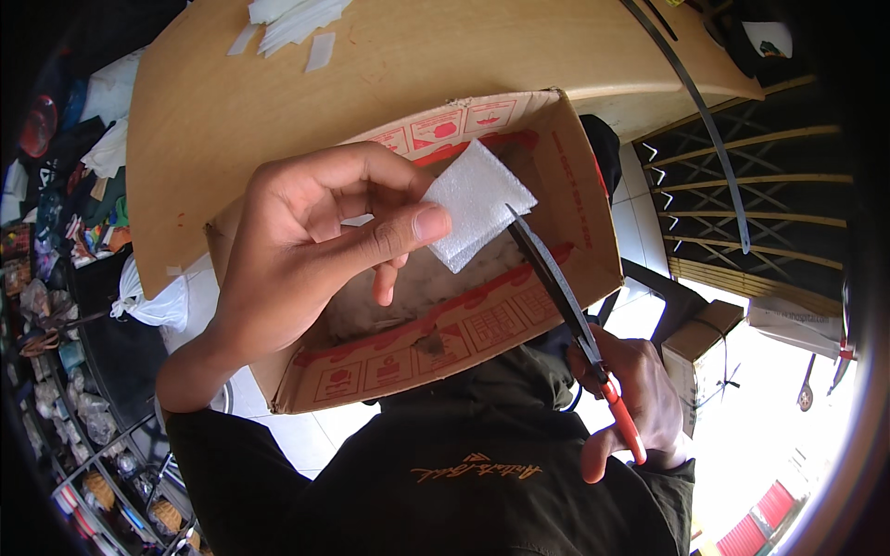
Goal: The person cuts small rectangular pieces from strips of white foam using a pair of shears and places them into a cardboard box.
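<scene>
My left hand (pixel 324 218) pinches a small folded square of white fabric-like sheet (pixel 480 199) between thumb and fingers. Its layers show at the lower edge. My right hand (pixel 635 394) grips a pair of scissors (pixel 553 278) with dark blades and a red handle. The blade tips lie at the right corner of the white square; whether they touch it I cannot tell. Under both hands is an open cardboard box (pixel 582 250) with red print, holding whitish pieces (pixel 371 301) at its bottom.
A wooden table (pixel 204 102) spans the far side, with a pile of white strips (pixel 292 23) on it. A white plastic bag (pixel 153 295) hangs at the left, near crowded shelves (pixel 102 463). At the right are a folding metal gate (pixel 760 176) and another cardboard box (pixel 705 334).
</scene>
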### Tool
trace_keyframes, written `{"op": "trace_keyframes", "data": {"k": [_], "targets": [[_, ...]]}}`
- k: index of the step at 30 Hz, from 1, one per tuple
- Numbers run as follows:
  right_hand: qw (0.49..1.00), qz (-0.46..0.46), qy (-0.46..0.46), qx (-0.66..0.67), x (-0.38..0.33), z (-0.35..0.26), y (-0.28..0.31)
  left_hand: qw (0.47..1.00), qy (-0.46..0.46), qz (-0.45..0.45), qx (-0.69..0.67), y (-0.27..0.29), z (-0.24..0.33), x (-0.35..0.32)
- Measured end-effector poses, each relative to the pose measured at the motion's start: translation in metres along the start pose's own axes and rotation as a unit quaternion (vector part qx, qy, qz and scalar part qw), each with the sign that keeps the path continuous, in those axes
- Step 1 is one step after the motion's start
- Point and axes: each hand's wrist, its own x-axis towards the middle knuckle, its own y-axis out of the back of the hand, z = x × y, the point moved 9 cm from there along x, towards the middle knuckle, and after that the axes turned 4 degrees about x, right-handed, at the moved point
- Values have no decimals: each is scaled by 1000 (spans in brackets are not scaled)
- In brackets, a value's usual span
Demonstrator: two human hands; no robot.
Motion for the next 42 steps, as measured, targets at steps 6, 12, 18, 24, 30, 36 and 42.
{"op": "trace_keyframes", "data": {"k": [6, 12, 18, 24, 30, 36, 42], "targets": [[999, 16, -21, 34, 2, 4, 6, 982, -107, 110, 113, 40, 29, 21], [989, 92, -41, 105, -4, 25, 3, 902, -34, 174, 394, 194, -22, 103], [987, 106, -58, 107, -4, 27, 3, 758, -177, 286, 560, 181, -13, 96], [988, 93, -61, 103, -2, 28, 1, 812, -113, 298, 490, 186, -23, 98], [991, 89, -56, 87, -2, 29, 0, 818, -118, 266, 496, 192, -25, 108], [989, 101, -54, 92, -1, 27, 0, 807, -58, 293, 509, 184, -13, 96], [992, 74, -49, 90, 5, 21, -1, 815, -176, 309, 458, 192, 5, 81]]}}
